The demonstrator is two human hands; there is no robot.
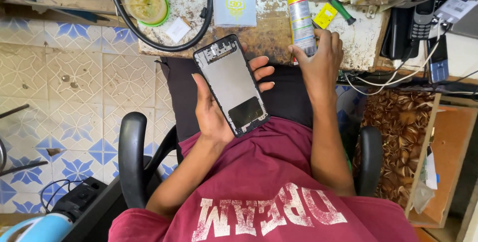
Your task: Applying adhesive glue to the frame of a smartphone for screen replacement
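Head view: a flat rectangular phone frame (232, 85), black at the rim with a dull grey metal inside and a dark patch near its lower end, is being held in the left hand (211, 110) above the lap. It is being cradled on the palm, with the thumb laid along one long edge and the fingertips (263, 70) curled round the other. A slim glue tube (301, 22), cylindrical with a black pointed nozzle and a coloured label, is being gripped by the right hand (321, 58), whose fingers are closed around its lower part at the edge of the workbench (269, 28). The bench top is worn, with white paint peeling off brown wood. A thick black cable (149, 40) is lying on it in a loop, near a round cup (146, 2) of cloudy plastic. A green-handled screwdriver (334, 0) is lying just beside the tube. The floor tiles (74, 83) are patterned in cream and blue.
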